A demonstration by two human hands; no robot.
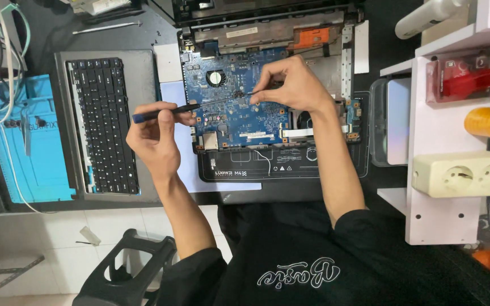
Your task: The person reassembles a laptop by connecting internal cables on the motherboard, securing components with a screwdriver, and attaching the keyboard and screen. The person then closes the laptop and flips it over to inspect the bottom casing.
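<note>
screwdriver (199,105) lies across blue motherboard (236,99) of opened laptop base (273,73), tip near the fan (216,77). left hand (157,133) closed around its handle, right hand (290,85) pinching the shaft tip. detached keyboard panel (103,124) left, white shelf (438,130) right. screw itself too small to see.

Both hands (154,139) hover over the blue motherboard (239,107), joined by a screwdriver (194,106) that bars the way across its left half. Left of the board the removed keyboard panel (103,124) fills the worktop (381,42) — only a narrow pale strip lies between them. On the right a white shelf unit (438,130) and a grey tray (389,122) stand close beside the laptop base (336,68), leaving a slim dark gap. Nearer the body, the black mat (284,164) lies bare — open room between the forearms.
</note>
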